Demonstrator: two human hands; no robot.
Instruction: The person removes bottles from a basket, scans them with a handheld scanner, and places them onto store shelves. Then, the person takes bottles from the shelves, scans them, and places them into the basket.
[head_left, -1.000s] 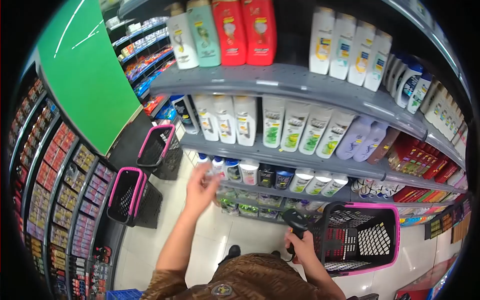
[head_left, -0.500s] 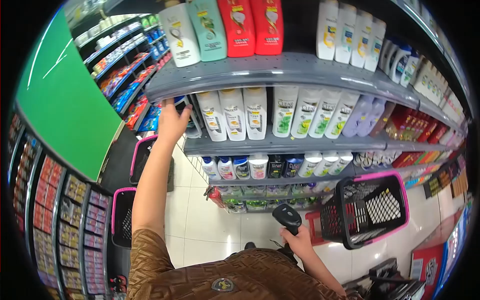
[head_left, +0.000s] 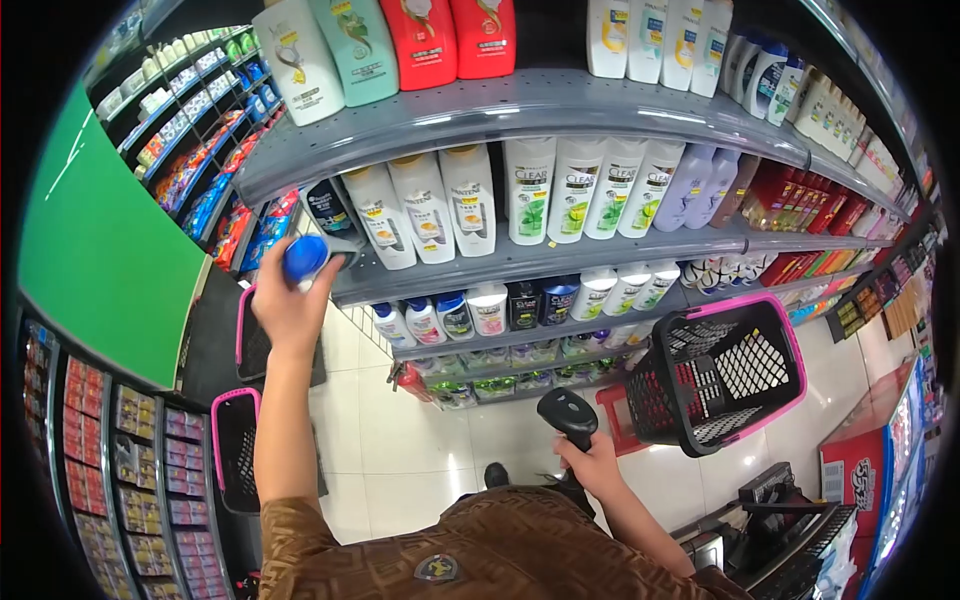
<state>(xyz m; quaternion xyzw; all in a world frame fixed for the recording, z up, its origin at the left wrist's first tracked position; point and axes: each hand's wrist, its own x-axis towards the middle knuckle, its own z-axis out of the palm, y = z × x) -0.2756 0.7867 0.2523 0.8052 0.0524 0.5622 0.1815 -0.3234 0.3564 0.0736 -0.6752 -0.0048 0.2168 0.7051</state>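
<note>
My left hand [head_left: 284, 308] grips a blue-capped bottle [head_left: 306, 257], held just in front of the left end of the middle shelf. The bottle's cap points toward me, and most of its body is hidden behind the cap and my fingers. Right behind it on that shelf stands a dark blue bottle [head_left: 328, 208], beside white Pantene bottles [head_left: 425, 208]. Low in front of my body, my right hand [head_left: 594, 464] is closed round the handle of a black barcode scanner [head_left: 568, 415], its head tilted up toward the shelves.
White Clear bottles [head_left: 577, 192] share the middle shelf [head_left: 560, 252]. Larger red, green and white bottles line the upper shelf [head_left: 540, 100]. A black basket with a pink rim [head_left: 722, 378] is at right, and other baskets [head_left: 236, 450] are at left. A green panel [head_left: 110, 250] rises at far left.
My left hand has come off the shelf end, moving left and toward me, and the blue-capped bottle now shows in it. My right hand still holds the scanner.
</note>
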